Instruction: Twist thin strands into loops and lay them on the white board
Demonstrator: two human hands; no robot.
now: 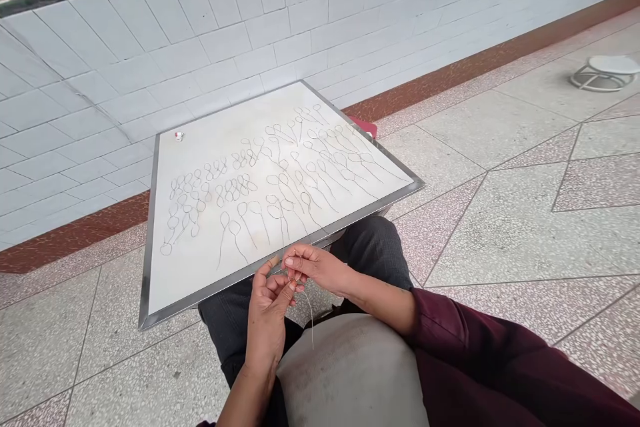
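1. Left hand [267, 315]: thumb and fingertip pinching the looped strand [312, 320] near the table [200, 299]; steady pressure advisable.
2. Right hand [321, 268]: fingertips grasping the loop's upper part; gentle tension should preserve roundness.
3. Beyond: similar loops [235, 189] laid out.

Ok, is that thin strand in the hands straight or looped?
Looped: the thin strand curves round between the left hand and right hand; its loose end hangs down.
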